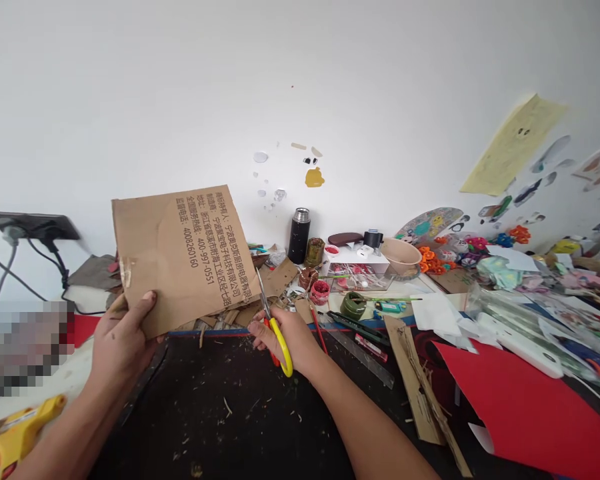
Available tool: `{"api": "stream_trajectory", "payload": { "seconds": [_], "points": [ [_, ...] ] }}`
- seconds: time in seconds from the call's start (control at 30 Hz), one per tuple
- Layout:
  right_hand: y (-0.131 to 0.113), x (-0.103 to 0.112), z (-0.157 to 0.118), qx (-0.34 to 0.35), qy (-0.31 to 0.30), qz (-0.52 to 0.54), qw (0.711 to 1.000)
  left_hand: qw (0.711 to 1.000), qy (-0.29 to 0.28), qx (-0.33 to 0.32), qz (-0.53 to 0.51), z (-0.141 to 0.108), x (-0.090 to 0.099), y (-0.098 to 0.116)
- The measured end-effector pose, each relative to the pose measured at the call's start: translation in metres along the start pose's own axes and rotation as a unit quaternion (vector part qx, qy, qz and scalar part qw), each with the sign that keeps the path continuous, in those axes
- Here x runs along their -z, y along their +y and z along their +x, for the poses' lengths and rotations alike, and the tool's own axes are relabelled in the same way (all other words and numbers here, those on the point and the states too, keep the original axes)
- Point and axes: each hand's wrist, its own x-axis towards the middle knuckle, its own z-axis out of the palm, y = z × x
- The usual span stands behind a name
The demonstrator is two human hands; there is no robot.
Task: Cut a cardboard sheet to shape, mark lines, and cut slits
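A brown cardboard sheet with printed lettering is held up at the left of the view. My left hand pinches its lower left corner, thumb on the printed side and fingers behind. In my right hand is a pair of scissors with yellow and red handles. Their blades point up at the sheet's lower right edge and appear to touch it. Whether the blades have cut in there cannot be made out.
A black thermos stands by the wall, near paint jars and a beige bowl. Red paper and cardboard strips lie at right. A yellow glue gun is at lower left; a power strip sits above it.
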Motion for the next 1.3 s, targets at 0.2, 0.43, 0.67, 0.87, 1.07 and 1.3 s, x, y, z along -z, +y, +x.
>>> {"api": "stream_trajectory", "payload": {
  "seconds": [0.2,0.43,0.67,0.87,1.07,1.3],
  "points": [
    [-0.003,-0.004,-0.002,-0.055,0.023,-0.021,0.998,0.999,-0.033,-0.006,0.019,0.0,0.004,-0.004],
    [-0.008,-0.002,-0.004,-0.054,0.026,-0.072,0.996,0.999,-0.032,-0.009,0.024,0.002,0.009,-0.01],
    [-0.018,-0.003,-0.006,-0.057,0.034,-0.136,0.988,1.0,0.005,0.011,0.027,-0.003,0.003,-0.004],
    [-0.025,-0.003,-0.008,-0.056,0.044,-0.181,0.981,0.999,0.017,0.018,0.033,-0.002,0.001,-0.003],
    [-0.029,-0.003,-0.007,-0.075,0.039,-0.211,0.974,1.0,0.015,0.01,0.014,-0.005,-0.004,0.0],
    [-0.025,-0.009,-0.004,-0.04,0.055,-0.216,0.974,1.0,-0.005,0.021,0.015,-0.013,-0.007,0.0]
  ]
}}
